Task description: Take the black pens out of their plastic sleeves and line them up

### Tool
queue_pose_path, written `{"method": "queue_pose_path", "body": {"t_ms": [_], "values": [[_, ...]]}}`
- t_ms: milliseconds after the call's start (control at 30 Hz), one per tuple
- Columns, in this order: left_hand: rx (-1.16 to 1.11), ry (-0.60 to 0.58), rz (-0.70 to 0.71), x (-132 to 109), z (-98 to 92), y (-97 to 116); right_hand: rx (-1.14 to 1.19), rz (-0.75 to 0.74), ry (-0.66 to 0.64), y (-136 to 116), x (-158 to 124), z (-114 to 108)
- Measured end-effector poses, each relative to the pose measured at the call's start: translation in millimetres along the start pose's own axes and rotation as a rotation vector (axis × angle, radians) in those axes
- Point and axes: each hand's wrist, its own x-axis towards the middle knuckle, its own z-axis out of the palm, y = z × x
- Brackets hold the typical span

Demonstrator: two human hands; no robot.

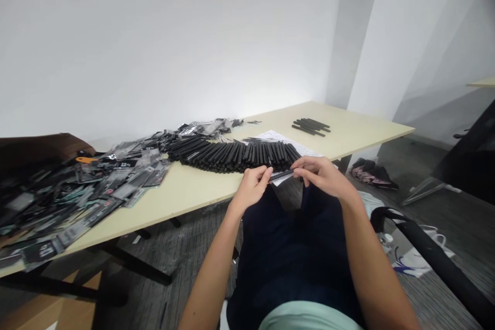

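A: Grip?
B: Left hand (251, 186) pinching one end of a black stick (281, 175), right hand (325, 176) pinching the other, fingers (258, 172) closed on it.
A: Stick where?
B: Between both hands, near the desk (193, 196) edge, just this side of the long row of sticks (228, 155).
A: Else?
B: Smaller stick group (310, 126) farther back, packaging heap (104, 185) left.

Black stick row (235, 155) in the way, open tabletop (363, 125) rightward
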Motion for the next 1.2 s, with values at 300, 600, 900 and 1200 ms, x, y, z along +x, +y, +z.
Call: {"method": "queue_pose_path", "body": {"t_ms": [300, 600, 900, 1200], "values": [[-0.012, -0.001, -0.013, 0, 0.4, -2, -0.287, -0.097, 0.011, 2, 4, 6], [0.032, -0.015, -0.01, -1, -1.1, 2, -0.221, -0.038, 0.029, 3, 4, 9], [-0.021, -0.004, -0.031, 1, 0.4, 0, -0.253, -0.089, -0.011, 1, 3, 9], [-0.016, -0.014, 0.0, 0, -0.5, -1, -0.233, -0.039, 0.015, 2, 6, 16]]}}
